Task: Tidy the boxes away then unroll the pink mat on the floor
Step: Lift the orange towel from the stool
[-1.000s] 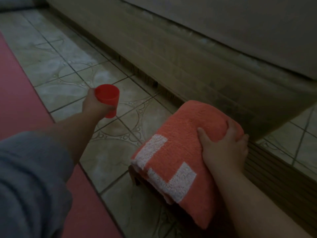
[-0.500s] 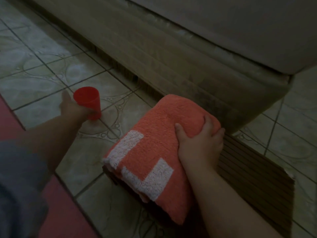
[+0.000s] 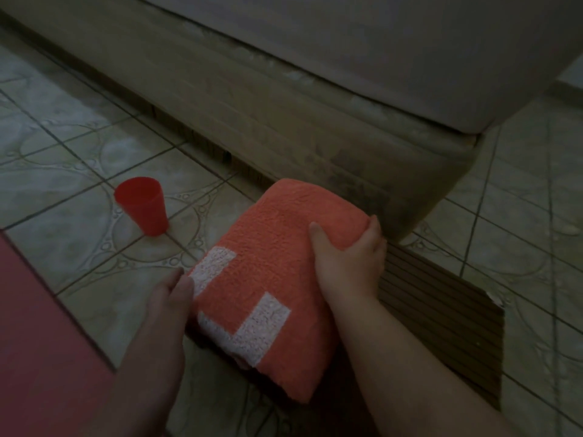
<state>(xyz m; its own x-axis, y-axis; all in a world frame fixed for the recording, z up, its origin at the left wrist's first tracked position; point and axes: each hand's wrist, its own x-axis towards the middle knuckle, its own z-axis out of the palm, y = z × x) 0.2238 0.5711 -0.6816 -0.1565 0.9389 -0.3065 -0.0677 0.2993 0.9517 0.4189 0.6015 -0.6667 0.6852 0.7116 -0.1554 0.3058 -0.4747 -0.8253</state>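
From the head view, the right hand grips the far end of a folded coral towel with white blocks, fingers curled over its edge. The left hand touches the towel's near-left edge, fingers loosely extended. A red plastic cup stands upright on the tiled floor. The pink mat lies flat at lower left, beside a slatted wooden board under the towel.

pink mat | flat, unrolled | floor, lower left, edge in view
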